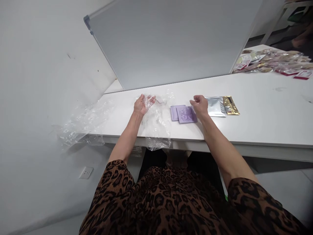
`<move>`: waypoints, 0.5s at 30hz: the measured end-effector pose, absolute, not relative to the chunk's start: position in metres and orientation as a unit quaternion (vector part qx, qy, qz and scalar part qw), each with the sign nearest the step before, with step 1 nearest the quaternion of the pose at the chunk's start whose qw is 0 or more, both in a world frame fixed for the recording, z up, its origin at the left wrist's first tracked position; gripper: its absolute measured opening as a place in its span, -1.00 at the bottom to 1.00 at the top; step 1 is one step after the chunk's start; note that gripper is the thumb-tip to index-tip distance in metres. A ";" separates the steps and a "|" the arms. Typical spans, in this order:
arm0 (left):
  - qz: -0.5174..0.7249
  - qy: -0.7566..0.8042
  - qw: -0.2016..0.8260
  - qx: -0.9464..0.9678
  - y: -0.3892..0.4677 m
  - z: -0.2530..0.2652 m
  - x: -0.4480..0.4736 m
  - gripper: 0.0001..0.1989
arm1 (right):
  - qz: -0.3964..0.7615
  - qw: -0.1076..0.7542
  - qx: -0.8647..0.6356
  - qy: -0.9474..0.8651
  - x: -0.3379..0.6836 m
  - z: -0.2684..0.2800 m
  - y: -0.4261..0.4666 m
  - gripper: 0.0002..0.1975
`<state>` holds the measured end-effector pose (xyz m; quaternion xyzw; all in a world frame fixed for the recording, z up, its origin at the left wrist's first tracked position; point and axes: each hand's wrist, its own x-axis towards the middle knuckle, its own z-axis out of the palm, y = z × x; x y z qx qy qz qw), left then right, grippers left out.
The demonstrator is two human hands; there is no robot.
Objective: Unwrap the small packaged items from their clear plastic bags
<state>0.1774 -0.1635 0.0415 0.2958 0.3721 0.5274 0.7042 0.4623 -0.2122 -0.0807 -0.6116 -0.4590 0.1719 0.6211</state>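
Observation:
My left hand grips the top of a clear plastic bag that lies on the white table and droops over its front edge. My right hand rests with curled fingers at the right edge of two overlapping purple sachets; whether it pinches one I cannot tell. Just right of that hand lie a silver foil pouch and a gold pouch.
A second crumpled sheet of clear plastic hangs off the table's left end. A whiteboard leans at the back. Several wrapped packets are piled at the far right. A wall socket sits low on the left wall.

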 end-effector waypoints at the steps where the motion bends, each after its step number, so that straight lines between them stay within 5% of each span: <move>1: 0.528 0.378 0.702 0.292 -0.165 0.039 0.175 -0.63 | 0.109 0.592 -0.622 -0.501 0.458 -0.080 -0.214 -0.72; 8: 0.531 0.345 0.709 0.311 -0.173 0.041 0.170 -0.70 | 0.022 0.276 -0.550 -0.788 0.410 -0.074 -0.235 -0.61; 12: 0.550 0.320 0.694 0.337 -0.178 0.047 0.163 -0.73 | -0.028 0.294 -0.645 -0.704 0.420 -0.077 -0.234 -0.62; 15: 0.550 0.315 0.688 0.354 -0.189 0.047 0.159 -0.74 | -0.031 0.371 -0.630 -0.681 0.424 -0.073 -0.234 -0.45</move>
